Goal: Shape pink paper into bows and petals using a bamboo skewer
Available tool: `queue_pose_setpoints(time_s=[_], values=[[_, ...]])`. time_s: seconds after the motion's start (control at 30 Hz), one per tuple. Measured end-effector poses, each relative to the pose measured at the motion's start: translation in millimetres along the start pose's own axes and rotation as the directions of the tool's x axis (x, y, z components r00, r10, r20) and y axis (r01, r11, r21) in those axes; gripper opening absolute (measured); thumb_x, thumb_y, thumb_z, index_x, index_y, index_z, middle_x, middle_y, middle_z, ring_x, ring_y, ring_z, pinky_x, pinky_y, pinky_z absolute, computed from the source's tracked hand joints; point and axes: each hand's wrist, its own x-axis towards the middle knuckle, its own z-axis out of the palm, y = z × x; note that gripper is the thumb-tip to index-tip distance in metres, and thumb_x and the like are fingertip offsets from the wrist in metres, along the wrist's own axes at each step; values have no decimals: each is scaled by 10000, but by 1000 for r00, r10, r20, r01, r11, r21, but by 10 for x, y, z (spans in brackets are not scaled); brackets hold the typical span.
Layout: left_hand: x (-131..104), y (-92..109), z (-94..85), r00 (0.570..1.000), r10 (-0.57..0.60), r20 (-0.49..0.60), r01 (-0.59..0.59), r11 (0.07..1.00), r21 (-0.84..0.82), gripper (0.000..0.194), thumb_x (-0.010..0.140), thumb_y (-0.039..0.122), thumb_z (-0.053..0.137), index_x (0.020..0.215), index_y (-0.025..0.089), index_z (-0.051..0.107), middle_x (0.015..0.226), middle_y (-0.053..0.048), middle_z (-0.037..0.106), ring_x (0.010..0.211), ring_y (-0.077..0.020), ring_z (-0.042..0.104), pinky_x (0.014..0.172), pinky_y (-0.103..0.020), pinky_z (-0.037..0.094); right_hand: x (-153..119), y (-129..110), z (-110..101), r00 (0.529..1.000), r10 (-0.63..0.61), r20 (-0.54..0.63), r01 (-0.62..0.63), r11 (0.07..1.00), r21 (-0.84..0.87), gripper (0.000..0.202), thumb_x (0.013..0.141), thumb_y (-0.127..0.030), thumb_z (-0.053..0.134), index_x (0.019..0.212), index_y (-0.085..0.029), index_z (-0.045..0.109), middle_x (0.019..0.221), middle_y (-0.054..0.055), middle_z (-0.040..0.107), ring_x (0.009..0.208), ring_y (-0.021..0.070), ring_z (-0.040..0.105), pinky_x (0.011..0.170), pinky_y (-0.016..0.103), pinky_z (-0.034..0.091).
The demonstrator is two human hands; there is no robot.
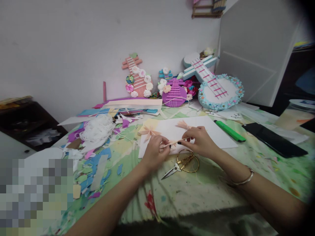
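Between my two hands stretches a thin pale peach strip (pixel 174 143), over a white sheet (pixel 209 129). My left hand (pixel 157 151) pinches its left end and my right hand (pixel 199 141) its right end. A peach paper flower shape (pixel 149 131) lies on yellow paper just beyond my left hand. Near the fingers of my right hand is a fringed peach paper piece (pixel 182 124). Gold-handled scissors (pixel 180 166) rest below my hands, blades towards the lower left.
A green marker (pixel 230 131) and a black phone (pixel 274 139) lie at the right. White string (pixel 97 128) and blue paper scraps (pixel 97 168) cover the left side. Decorated instrument-shaped crafts, one pink (pixel 140 86), one purple (pixel 174 94), one light blue (pixel 220 91), lean by the wall.
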Motion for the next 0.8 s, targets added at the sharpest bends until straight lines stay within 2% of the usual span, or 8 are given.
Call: queue_pose_setpoints(time_s=[0.2, 0.33, 0.43, 0.57, 0.67, 0.8], values=[[5, 0, -4, 998, -49, -29, 48, 999, -15, 69, 730, 128, 522, 770, 174, 557, 803, -40, 599, 824, -187, 528, 756, -320, 403, 54, 85, -110, 1000, 29, -9, -30, 999, -23, 240, 797, -381, 590, 668, -181, 623, 641, 7, 639, 638, 133, 537, 711, 297, 284], [17, -22, -1, 982, -188, -32, 181, 972, -150, 47, 739, 182, 538, 759, 169, 579, 790, -23, 604, 780, -165, 547, 707, -286, 410, 75, 139, -171, 999, 39, -16, -40, 998, -49, 246, 803, -372, 578, 656, -178, 618, 630, 17, 635, 637, 143, 532, 685, 290, 304], [34, -36, -1, 944, -329, 34, 320, 884, -341, 110, 740, 268, 568, 725, 159, 566, 731, -1, 583, 678, -130, 537, 629, -250, 402, 80, 183, -209, 998, 40, -41, -42, 998, -53, 212, 799, -343, 574, 681, -180, 639, 635, 21, 640, 632, 145, 533, 667, 283, 317], [52, -15, -17, 911, -402, 88, 378, 734, -564, 176, 691, 303, 618, 677, 150, 533, 632, 33, 522, 581, -91, 489, 563, -214, 372, 82, 231, -270, 992, 62, -109, -66, 997, -32, 221, 803, -334, 555, 691, -177, 664, 629, 28, 643, 586, 135, 519, 619, 271, 328], [57, 24, -33, 891, -433, 139, 415, 647, -639, 158, 656, 272, 632, 683, 144, 543, 615, 38, 525, 570, -83, 480, 558, -204, 360, 77, 221, -278, 983, 122, -140, -118, 992, 38, 268, 815, -370, 531, 696, -166, 658, 645, 34, 640, 573, 128, 505, 576, 258, 326], [53, 58, -33, 867, -438, 237, 476, 588, -654, 145, 618, 228, 649, 666, 136, 549, 599, 44, 518, 544, -67, 456, 549, -196, 343, 53, 131, -202, 981, 170, -91, -160, 981, 106, 291, 786, -432, 565, 705, -168, 656, 575, 2, 573, 529, 107, 450, 526, 239, 285]])
